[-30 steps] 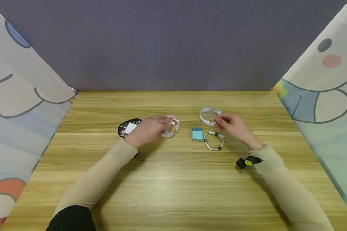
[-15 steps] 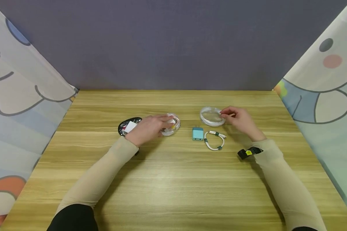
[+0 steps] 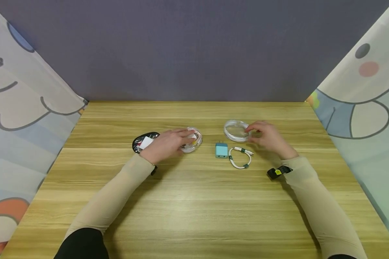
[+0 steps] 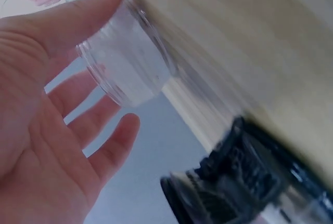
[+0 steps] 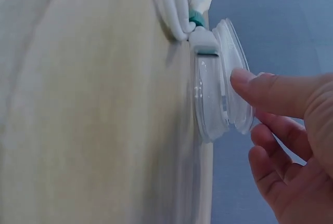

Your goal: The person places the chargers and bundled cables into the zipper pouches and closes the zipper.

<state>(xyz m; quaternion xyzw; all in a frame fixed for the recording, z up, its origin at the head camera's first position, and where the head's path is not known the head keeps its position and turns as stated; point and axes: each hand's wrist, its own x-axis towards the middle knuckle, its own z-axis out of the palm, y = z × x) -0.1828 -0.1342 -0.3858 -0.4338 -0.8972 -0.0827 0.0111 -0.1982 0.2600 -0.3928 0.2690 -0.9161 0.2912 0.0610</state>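
Right hand: (image 3: 267, 138) thumb and fingers drawn close together, pinching the right-hand rim of a clear, round, shallow plastic case; the thumb lies against its upper round face, the other fingers curled.
Right-hand case: (image 5: 210, 99) right of the middle of the light wood-grain table (image 3: 194, 212), near the far edge; from the right wrist its two round layers show, one against the other.
Left hand: (image 3: 168, 144) bent round another round case of clear plastic, thumb on one side and fingers on the other.
Left-hand case: (image 4: 132, 60) near the middle of the table's width, well back from the near edge; its contents are too blurred to tell.
Charger: small light-blue block charger (image 3: 221, 150) between the two cases, a little closer to the near edge, prongs towards the far edge.
Cable: white cable coiled in a loop with dark green ties (image 3: 240, 167), just beside the charger, on the near-edge side of the right-hand case.
Pouch: black-rimmed oval pouch with a clear face (image 3: 146, 141), towards the left edge, partly covered by the left hand.
Sleeves: beige on both forearms.
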